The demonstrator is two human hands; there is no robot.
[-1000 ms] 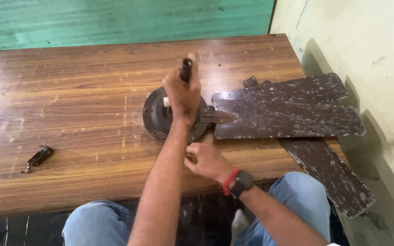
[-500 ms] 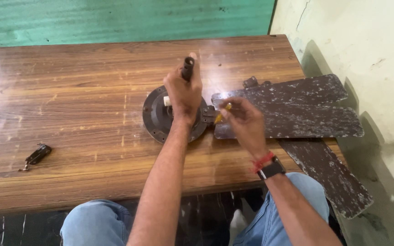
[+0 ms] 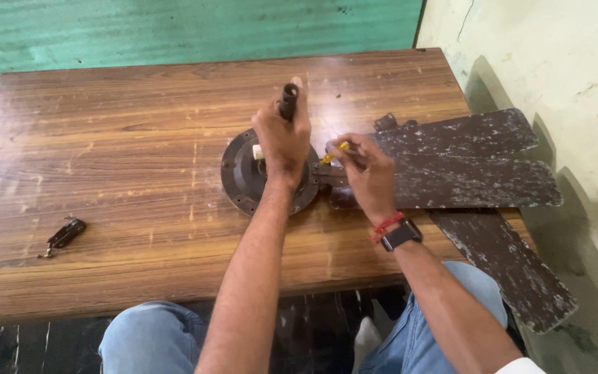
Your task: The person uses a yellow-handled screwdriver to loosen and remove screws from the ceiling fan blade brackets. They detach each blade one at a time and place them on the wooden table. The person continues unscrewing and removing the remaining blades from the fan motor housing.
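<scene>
Gripping one fan motor (image 3: 243, 176) shaft, left hand (image 3: 282, 138); right hand (image 3: 368, 173) pinches one yellow screwdriver (image 3: 335, 152); three blades (image 3: 465, 170).

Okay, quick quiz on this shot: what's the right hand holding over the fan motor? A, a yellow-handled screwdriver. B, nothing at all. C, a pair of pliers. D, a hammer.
A: the right hand pinches a slim tool with a yellow handle, a screwdriver by its look, its tip toward the fan motor, while the left hand grips the dark shaft standing up from it.
</scene>
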